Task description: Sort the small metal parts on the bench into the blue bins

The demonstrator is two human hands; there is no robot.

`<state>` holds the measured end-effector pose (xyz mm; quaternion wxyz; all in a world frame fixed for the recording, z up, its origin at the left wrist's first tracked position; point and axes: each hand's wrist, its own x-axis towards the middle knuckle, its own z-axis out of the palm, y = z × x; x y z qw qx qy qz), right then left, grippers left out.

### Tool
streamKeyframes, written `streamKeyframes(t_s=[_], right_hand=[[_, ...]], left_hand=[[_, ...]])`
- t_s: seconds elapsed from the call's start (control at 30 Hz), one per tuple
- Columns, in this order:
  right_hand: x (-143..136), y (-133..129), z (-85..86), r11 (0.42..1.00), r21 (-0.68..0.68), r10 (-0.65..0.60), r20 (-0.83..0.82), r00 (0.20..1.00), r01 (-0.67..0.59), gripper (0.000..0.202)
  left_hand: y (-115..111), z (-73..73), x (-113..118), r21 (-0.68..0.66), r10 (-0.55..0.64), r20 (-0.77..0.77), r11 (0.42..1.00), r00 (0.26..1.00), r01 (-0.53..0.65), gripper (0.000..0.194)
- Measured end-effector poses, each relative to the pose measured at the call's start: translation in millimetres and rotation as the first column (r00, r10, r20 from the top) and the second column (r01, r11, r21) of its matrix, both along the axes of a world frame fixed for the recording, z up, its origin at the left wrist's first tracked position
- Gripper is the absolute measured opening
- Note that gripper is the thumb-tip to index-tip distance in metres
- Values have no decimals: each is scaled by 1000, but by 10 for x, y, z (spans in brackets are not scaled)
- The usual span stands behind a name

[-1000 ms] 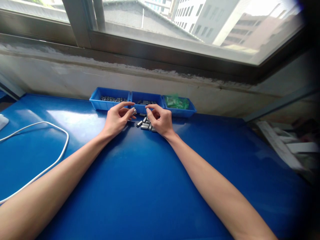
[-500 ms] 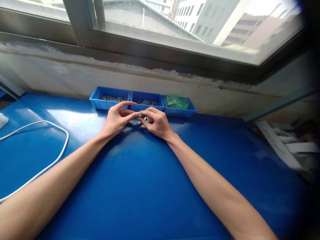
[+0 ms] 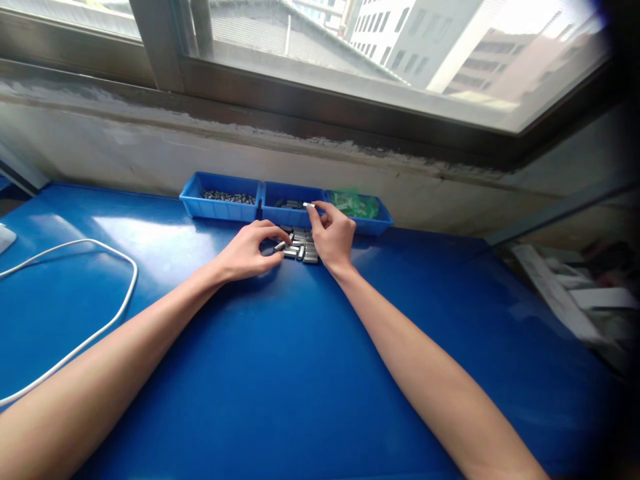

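Observation:
My right hand (image 3: 334,237) pinches a small silvery metal piece (image 3: 309,205) between thumb and fingertips, at the front rim of the middle blue bin (image 3: 284,216). Similar dark metal pieces lie inside that bin. A pile of short, bar-like metal pieces (image 3: 301,252) rests on the blue table in front of the bins. At the pile's left side, my left hand (image 3: 253,252) has thumb and fingers spread apart. One loose piece (image 3: 280,246) lies between them; whether the fingers touch it I cannot tell.
The left blue bin (image 3: 220,211) contains many small metal parts, and green packets (image 3: 355,203) fill the right blue bin (image 3: 374,227). A white cable (image 3: 134,267) curves over the table's left side. Behind the bins stand a wall and window.
My hands have come apart. The right one has moved up and right to the middle bin with a metal piece; the left has lowered beside the pile, now more exposed.

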<state>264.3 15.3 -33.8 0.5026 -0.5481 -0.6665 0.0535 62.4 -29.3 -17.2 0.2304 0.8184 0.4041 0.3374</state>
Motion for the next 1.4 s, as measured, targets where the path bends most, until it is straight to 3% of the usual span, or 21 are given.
streamKeyframes(t_s=[0.17, 0.47, 0.8, 1.07, 1.23, 1.4], right_hand=[[-16, -13, 11, 999, 1, 39, -11, 999, -39, 36], [-23, -42, 24, 997, 5, 77, -7, 997, -77, 33], [-48, -69, 40, 991, 15, 133, 2, 991, -133, 33], [-66, -113, 57, 977, 16, 212, 67, 975, -214, 29], [-77, -174, 77, 943, -24, 331, 151, 931, -331, 25], [-78, -199, 74, 902, -59, 429, 235, 872, -428, 31]], left_hand=[[27, -47, -10, 42, -28, -20, 999, 999, 29, 27], [49, -100, -22, 26, 62, 78, 998, 995, -64, 14], [93, -103, -48, -200, 236, 412, 966, 880, -165, 33], [101, -92, -71, -287, 329, 520, 936, 788, -202, 42], [96, -94, -77, -311, 327, 565, 935, 757, -172, 48], [80, -79, -68, -331, 284, 611, 940, 739, -88, 66]])
